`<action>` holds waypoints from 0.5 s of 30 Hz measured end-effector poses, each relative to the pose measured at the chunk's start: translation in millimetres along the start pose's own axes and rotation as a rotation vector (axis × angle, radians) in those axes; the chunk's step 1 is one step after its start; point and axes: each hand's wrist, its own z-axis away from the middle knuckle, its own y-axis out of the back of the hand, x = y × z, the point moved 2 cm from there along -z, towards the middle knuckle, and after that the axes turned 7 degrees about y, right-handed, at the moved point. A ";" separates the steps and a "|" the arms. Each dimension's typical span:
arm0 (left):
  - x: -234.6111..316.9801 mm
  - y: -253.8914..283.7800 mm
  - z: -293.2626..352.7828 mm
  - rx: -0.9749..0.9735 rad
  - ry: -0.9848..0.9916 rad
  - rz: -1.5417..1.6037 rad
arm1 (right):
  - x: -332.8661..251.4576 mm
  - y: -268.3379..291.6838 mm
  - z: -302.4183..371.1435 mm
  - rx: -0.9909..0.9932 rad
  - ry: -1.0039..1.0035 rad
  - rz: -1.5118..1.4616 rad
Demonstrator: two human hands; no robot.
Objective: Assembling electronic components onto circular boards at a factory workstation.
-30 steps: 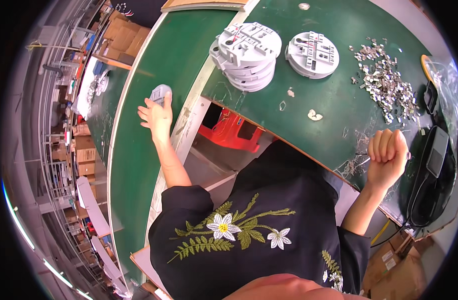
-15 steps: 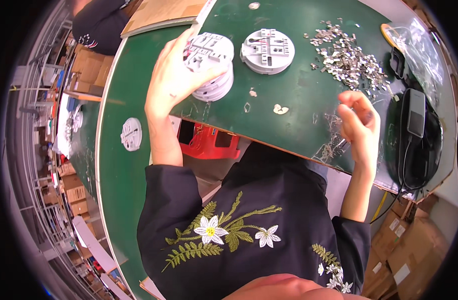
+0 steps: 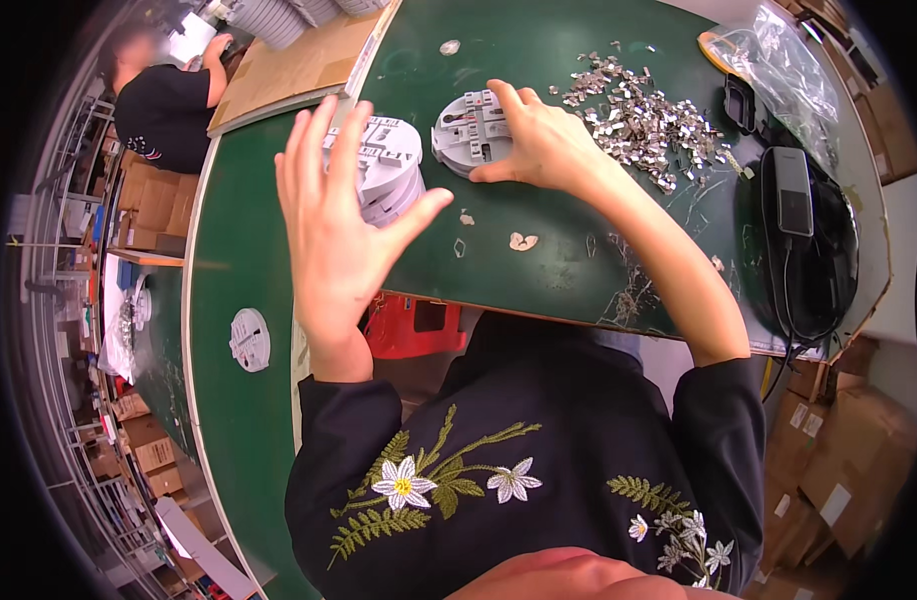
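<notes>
A stack of round grey plastic bases (image 3: 391, 165) with moulded slots stands on the green table, left of centre. In front of its left side is my left hand (image 3: 334, 230), fingers spread and thumb stretched out; it grips nothing, and whether a finger touches the stack is hard to see. Right of the stack lies another round grey plastic base (image 3: 467, 135). My right hand (image 3: 544, 145) reaches across to it, with thumb and fingers around its right side, covering that part. Small shiny metal pieces (image 3: 649, 125) lie in a loose heap beyond my right wrist.
A single grey disc (image 3: 250, 340) lies on the left table strip. At the right are a clear plastic bag (image 3: 779, 75) and a grey device (image 3: 789, 190) with a cable on a black pouch. A co-worker (image 3: 164, 110) sits at the far left beside a wooden board (image 3: 299, 60).
My right hand has moved left from beside the metal pieces to the separate base. My left hand has let go of the stack and spread its fingers. The view has shifted slightly.
</notes>
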 end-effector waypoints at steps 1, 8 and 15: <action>4.5 -3.5 3.1 -0.001 0.001 0.008 | 4.3 -2.9 4.2 0.090 0.015 -0.014; 31.7 -43.9 40.5 -0.204 -0.181 0.686 | 5.4 16.6 112.9 0.167 -0.028 -0.140; 66.7 -108.6 76.6 -0.497 -0.139 0.651 | 39.7 30.9 147.9 0.247 -0.084 -0.118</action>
